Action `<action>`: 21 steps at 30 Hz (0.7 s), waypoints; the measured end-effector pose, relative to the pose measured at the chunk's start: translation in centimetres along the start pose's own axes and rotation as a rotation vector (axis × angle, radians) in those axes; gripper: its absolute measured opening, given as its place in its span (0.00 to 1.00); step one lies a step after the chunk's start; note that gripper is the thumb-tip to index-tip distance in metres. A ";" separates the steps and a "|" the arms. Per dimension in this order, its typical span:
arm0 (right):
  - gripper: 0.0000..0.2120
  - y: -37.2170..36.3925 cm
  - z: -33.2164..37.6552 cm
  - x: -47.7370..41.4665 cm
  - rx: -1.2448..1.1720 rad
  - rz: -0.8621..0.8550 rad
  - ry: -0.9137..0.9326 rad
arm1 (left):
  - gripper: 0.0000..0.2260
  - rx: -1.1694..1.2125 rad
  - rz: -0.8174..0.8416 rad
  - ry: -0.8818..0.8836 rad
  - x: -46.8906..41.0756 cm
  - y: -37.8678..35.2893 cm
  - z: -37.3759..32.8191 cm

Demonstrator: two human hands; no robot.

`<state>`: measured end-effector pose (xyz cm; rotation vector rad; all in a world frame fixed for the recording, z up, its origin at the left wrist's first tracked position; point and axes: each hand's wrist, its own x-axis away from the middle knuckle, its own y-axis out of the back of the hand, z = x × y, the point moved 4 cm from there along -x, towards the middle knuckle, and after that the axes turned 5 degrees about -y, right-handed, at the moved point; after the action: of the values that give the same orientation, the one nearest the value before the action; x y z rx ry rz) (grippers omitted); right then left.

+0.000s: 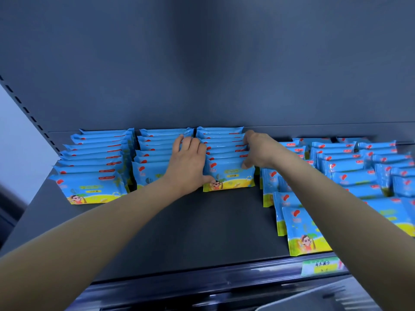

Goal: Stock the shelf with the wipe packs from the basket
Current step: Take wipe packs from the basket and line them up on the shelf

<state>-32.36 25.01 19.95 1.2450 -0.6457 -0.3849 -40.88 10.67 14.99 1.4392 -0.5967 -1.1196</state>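
Note:
Blue and yellow wipe packs stand upright in rows on a dark grey shelf (pixel 179 225). The third row from the left (pixel 226 153) sits between my two hands. My left hand (pixel 186 162) rests flat against that row's left side, fingers straight over the pack tops, thumb on the front pack (pixel 231 178). My right hand (pixel 256 149) presses the row's right side, thumb near the front pack's top corner. Two more rows stand further left, one (pixel 94 162) at the shelf's end, the other (pixel 155 153) beside my left hand. The basket is out of view.
Several more rows of the same packs (pixel 350 176) fill the shelf's right part, reaching close to the front edge. A price label (pixel 321 264) sits on the front rail. A slotted upright (pixel 24 108) bounds the left. A grey object's corner (pixel 314 297) shows below.

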 end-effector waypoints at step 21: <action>0.23 3.2 -7.0 3.9 0.039 -0.263 0.041 | 0.30 0.345 -0.184 -0.341 -0.4 6.2 -8.0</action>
<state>-25.08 28.82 22.71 1.3763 -0.4572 -0.5649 -32.55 13.46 20.02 1.6322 -0.9480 -1.4775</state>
